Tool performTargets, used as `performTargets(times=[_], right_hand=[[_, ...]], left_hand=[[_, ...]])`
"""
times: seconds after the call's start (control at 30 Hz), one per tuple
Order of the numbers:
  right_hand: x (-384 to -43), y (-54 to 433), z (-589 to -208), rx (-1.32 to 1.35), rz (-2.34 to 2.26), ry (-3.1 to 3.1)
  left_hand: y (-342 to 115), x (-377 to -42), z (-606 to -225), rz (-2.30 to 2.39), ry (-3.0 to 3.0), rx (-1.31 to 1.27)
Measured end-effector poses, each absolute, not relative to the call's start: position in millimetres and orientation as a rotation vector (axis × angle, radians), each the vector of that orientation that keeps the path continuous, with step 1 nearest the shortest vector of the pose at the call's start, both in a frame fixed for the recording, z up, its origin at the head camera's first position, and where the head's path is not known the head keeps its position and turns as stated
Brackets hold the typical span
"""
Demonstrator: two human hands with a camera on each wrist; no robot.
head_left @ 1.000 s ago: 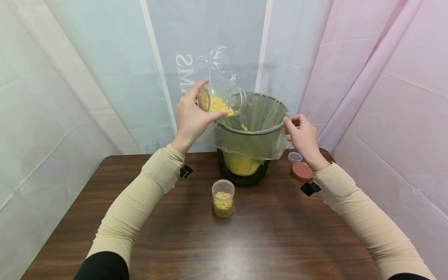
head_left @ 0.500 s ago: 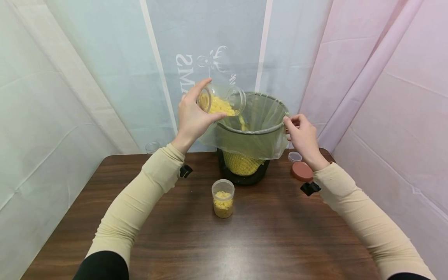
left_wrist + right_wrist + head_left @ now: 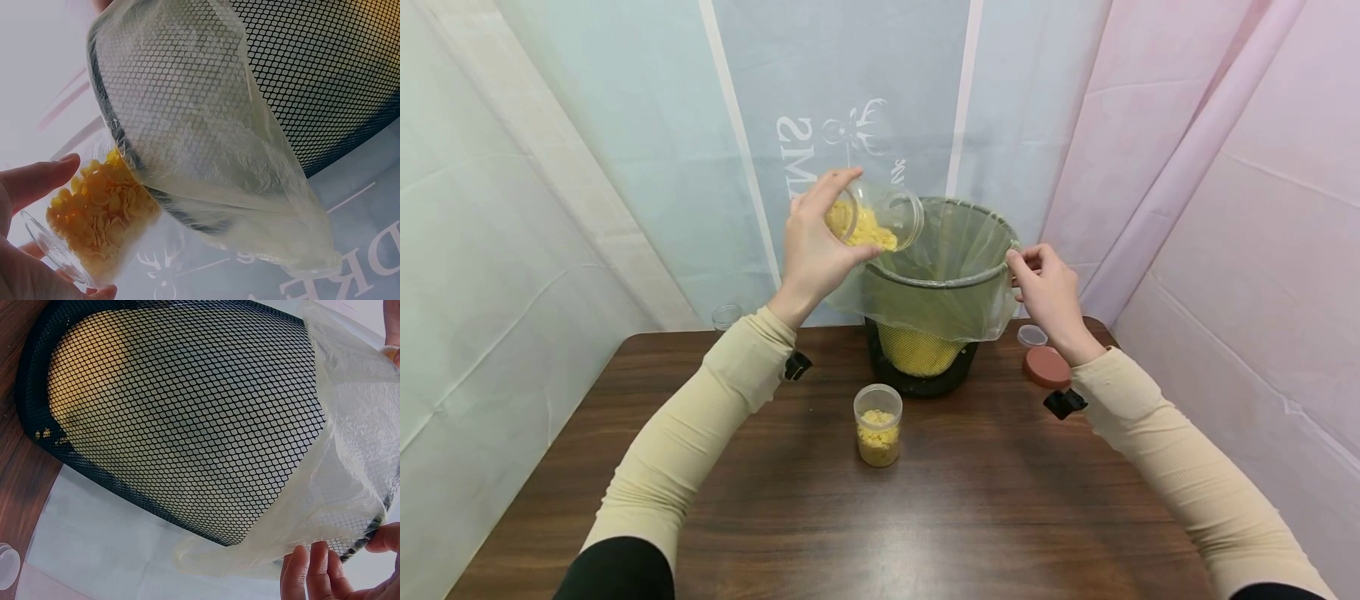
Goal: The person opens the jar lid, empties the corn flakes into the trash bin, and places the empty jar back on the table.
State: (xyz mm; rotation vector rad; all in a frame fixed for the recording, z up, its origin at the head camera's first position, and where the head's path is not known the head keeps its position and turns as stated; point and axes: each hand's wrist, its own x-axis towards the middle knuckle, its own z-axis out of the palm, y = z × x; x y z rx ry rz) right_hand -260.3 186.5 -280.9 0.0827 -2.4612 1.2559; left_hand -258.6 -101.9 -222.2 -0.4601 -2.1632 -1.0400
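My left hand (image 3: 817,237) grips a clear jar (image 3: 906,212) by its base end, thumb below and fingers above. The jar lies on its side with its mouth over the left rim of a mesh trash can (image 3: 917,354). Yellow flakes (image 3: 868,229) lie along the jar's lower wall, also plain in the left wrist view. A thin plastic bag (image 3: 947,308) lines the can and folds down over its rim. On the right side, my right hand (image 3: 1048,287) pinches the bag at the rim between thumb and fingers. Yellow shows through the mesh low in the can.
An upright clear jar (image 3: 878,427), partly filled with yellow flakes, stands on the wooden table (image 3: 820,533) in front of the can. A reddish lid (image 3: 1047,367) and a clear lid (image 3: 1032,336) lie at right. Another clear container (image 3: 726,317) sits behind the left forearm.
Flakes were falling from the jar into the bag half a second ago; no falling stream shows now. The jar has tilted slightly in my left hand. My right hand stays at the rim.
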Motion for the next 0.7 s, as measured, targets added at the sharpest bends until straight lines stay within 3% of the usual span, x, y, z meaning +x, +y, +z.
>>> performTargets(times=[0.7], right_hand=[[-260.7,185.9,-282.1,0.079,1.26,-2.449]], left_hand=[[-100.3,-257.4,-218.7,-1.016,-2.22,-0.431]])
